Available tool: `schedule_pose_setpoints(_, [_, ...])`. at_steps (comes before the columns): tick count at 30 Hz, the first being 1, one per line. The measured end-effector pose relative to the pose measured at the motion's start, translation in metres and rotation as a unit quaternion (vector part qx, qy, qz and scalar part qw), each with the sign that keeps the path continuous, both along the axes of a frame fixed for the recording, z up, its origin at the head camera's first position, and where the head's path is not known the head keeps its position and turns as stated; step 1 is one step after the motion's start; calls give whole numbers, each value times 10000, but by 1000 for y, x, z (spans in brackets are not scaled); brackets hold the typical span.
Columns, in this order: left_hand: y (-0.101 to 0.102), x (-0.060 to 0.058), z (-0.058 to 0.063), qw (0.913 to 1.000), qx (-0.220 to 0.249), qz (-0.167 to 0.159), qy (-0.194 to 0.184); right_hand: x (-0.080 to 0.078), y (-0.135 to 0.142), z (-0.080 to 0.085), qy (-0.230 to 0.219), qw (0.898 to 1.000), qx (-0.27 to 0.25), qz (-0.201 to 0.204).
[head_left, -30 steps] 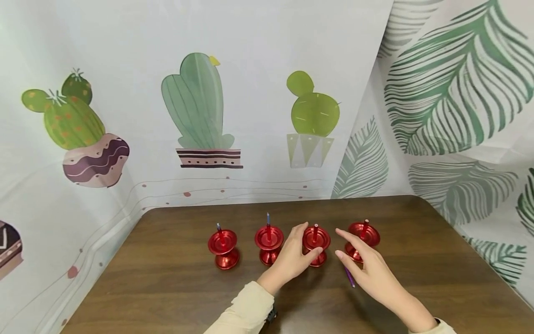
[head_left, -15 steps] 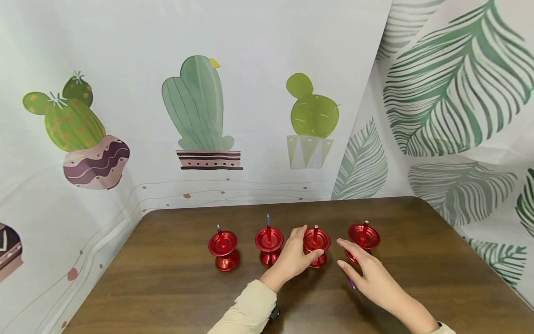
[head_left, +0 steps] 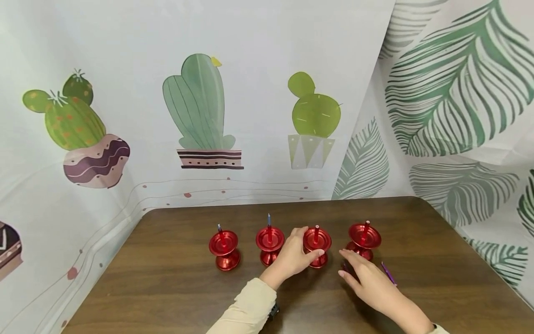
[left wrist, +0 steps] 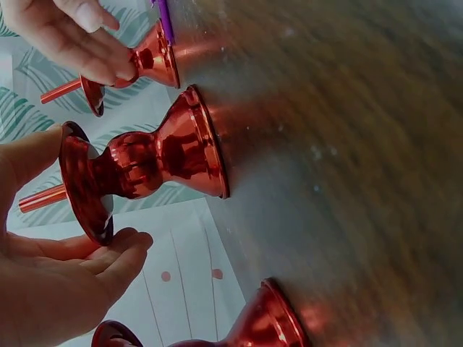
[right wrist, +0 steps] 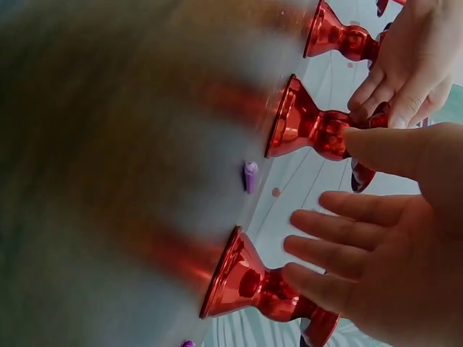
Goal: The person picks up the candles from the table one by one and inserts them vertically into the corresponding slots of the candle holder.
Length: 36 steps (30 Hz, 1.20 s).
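Note:
My left hand (head_left: 294, 255) holds the third red candle holder (left wrist: 137, 163) by its dish, thumb and fingers at opposite sides of the rim. This holder stands upright on the table, a short red tube rising from its dish. My right hand (head_left: 369, 280) hovers over the table between that holder and the rightmost red candle holder (head_left: 364, 235), fingers extended and apart, nothing between them. One purple candle (head_left: 389, 273) lies just right of the right hand. Another small purple piece (right wrist: 250, 177) lies between the two holders, mostly hidden by the hand in the head view.
Two more red candle holders stand to the left: the leftmost holder (head_left: 224, 248) and a second holder (head_left: 270, 240), each with a blue candle tip in its tube. The brown wooden table (head_left: 167, 287) meets a printed cloth backdrop (head_left: 258, 93) at its back edge.
My right hand has drawn back toward me and lowered, uncovering the rightmost holder's base and a purple candle beside it. The left hand stays at the third holder.

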<state>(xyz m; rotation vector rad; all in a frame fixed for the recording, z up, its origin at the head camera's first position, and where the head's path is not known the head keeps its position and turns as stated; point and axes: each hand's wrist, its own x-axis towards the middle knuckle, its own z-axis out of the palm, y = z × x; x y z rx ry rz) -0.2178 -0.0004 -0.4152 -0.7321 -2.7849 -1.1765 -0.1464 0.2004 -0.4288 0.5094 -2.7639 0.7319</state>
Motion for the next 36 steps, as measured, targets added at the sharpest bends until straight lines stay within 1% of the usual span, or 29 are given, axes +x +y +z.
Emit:
schedule_pose_setpoints(6, [0, -1, 0, 10000, 1, 10, 27, 1, 0, -3, -601, 9974, 346, -173])
schedule_pose_setpoints(11, [2, -1, 1, 10000, -14, 23, -17, -1, 1, -6, -1190, 9897, 710, -362])
schedule_pose_setpoints(13, [2, -1, 1, 10000, -29, 25, -35, -1, 0, -7, -1285, 9876, 808, -398])
schedule_pose_setpoints(15, [2, 0, 1, 10000, -48, 31, -43, -1, -3, -8, -1186, 9885, 869, -350])
schedule_pose_setpoints(19, [2, 0, 0, 10000, -77, 36, -20, -4, -9, -9, -627, 9923, 1064, -87])
schedule_pose_setpoints(22, [2, 1, -1, 10000, -87, 31, 11, -6, -14, -9, -291, 9912, 1291, 103])
schedule_pose_setpoints(25, [2, 1, -1, 9999, -98, 29, 33, -8, -17, -8, -190, 9888, 1471, 176])
schedule_pose_setpoints(28, [2, 1, -2, 9999, -106, 42, 44, -9, -18, -6, -266, 9877, 1519, 259])
schedule_pose_setpoints(32, [1, 0, -3, 10000, -76, 52, 16, -9, -14, -4, -213, 9895, 1337, 502])
schedule_pose_setpoints(36, [1, 0, -3, 10000, -54, 44, 2, -9, -8, -2, -60, 9943, 802, 700])
